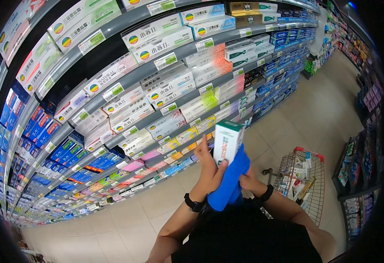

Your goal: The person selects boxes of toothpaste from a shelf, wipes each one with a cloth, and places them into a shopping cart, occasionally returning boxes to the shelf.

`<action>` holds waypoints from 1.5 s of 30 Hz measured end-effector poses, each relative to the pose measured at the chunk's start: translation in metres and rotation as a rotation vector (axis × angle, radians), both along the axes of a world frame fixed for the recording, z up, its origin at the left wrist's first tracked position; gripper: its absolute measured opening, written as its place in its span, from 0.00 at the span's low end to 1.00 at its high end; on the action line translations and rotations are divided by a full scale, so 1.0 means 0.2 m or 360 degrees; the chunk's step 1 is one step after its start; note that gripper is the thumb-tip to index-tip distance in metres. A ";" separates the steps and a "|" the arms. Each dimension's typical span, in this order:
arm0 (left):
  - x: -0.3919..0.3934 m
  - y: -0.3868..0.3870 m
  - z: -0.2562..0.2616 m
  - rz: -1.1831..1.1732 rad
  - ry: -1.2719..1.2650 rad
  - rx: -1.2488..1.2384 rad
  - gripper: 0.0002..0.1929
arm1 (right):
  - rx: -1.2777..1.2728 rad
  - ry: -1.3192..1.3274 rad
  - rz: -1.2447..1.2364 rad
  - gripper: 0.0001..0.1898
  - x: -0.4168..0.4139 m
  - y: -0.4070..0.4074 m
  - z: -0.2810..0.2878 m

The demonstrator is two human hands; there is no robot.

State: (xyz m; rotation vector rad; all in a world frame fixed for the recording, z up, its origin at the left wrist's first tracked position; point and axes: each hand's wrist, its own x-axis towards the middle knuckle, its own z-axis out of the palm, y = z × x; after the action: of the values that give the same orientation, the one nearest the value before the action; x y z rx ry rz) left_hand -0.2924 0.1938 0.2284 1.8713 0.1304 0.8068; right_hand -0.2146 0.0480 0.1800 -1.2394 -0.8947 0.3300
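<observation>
My left hand [209, 171] holds a white and green toothpaste box [226, 141] upright by its lower part, thumb on the front and index finger raised beside it. A blue cloth [231, 180] lies against the box's right side and hangs down towards my chest. My right hand [251, 179] grips the cloth from the right; its fingers are partly hidden behind it. Dark bands circle both wrists.
Curved-looking shelves [113, 92] packed with toothpaste boxes and price tags fill the left and front. A wire shopping cart [313, 194] with a red handle and several packages stands at right on the tiled floor [297, 121]. Another display rack [346, 194] is farther right.
</observation>
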 end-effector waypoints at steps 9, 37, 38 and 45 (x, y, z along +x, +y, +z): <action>0.07 -0.11 0.09 -0.0340 0.0229 0.0524 0.43 | 0.0028 0.0754 0.0128 0.35 0.25 -0.10 0.03; -0.03 -0.01 -0.22 -0.0576 0.0279 -0.1207 0.34 | -0.0836 -0.0756 -0.0134 0.27 0.31 -0.28 0.04; -0.02 -0.02 -0.19 -0.0549 0.0273 -0.1174 0.31 | -0.0842 -0.0756 -0.0165 0.27 0.26 -0.25 0.09; 0.08 -0.06 -0.28 -0.0399 0.0296 -0.0847 0.33 | -0.0757 -0.1182 -0.0704 0.37 0.15 -0.12 0.17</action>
State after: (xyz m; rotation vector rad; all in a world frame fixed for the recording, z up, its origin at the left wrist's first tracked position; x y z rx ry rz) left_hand -0.2762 0.1817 0.1730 1.4155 0.2009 0.3745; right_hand -0.1842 0.0235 0.2138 -2.0182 -1.1604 -0.3230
